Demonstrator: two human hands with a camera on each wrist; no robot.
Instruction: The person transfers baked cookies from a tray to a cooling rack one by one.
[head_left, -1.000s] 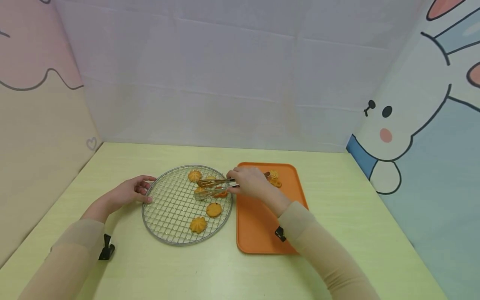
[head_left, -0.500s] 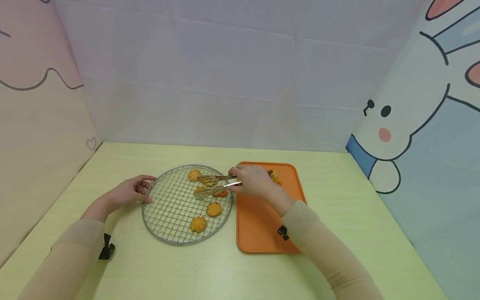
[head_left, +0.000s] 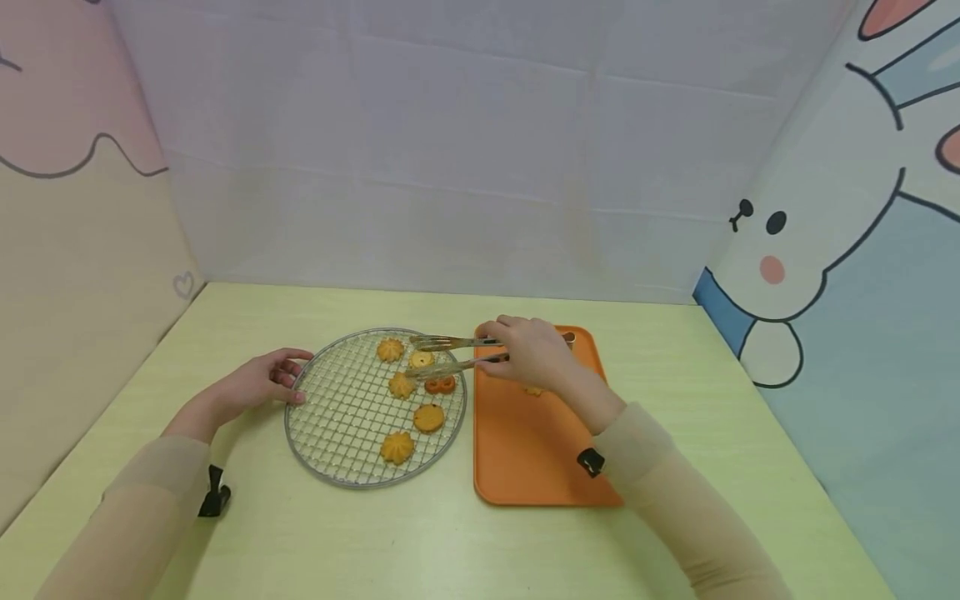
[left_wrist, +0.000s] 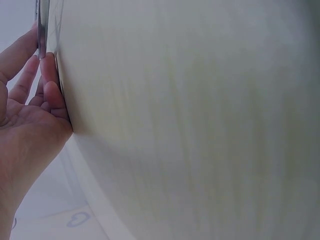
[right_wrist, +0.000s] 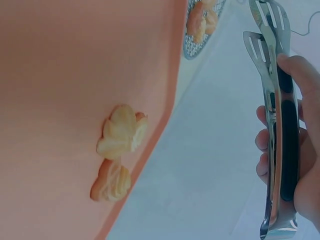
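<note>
My left hand [head_left: 262, 385] holds the edge of a round wire rack [head_left: 330, 400]; in the left wrist view the thumb and fingers [left_wrist: 49, 67] lie on both sides of its metal rim [left_wrist: 42, 30]. Several golden cookies sit on the right half of the rack, among them a flower-shaped cookie [head_left: 397, 447] and a brown pretzel-shaped cookie [head_left: 440, 385]. Above the orange tray [head_left: 517, 458], my right hand [head_left: 536, 354] grips metal tongs [head_left: 446, 368] with black handle grips. The tongs' slotted tips are spread apart over the rack's upper right, with nothing between them.
More cookies [right_wrist: 120, 132] lie on the tray near its edge, mostly hidden by my right hand in the head view. Rack and tray stand side by side on a pale wooden table [head_left: 360, 542]. A light grey backdrop [head_left: 450, 167] and cartoon-printed side walls surround it.
My right hand and the tongs have moved right and slightly away, drawing back from the rack. The round cookie and pretzel-shaped cookie show more fully on the rack. My left hand stays put.
</note>
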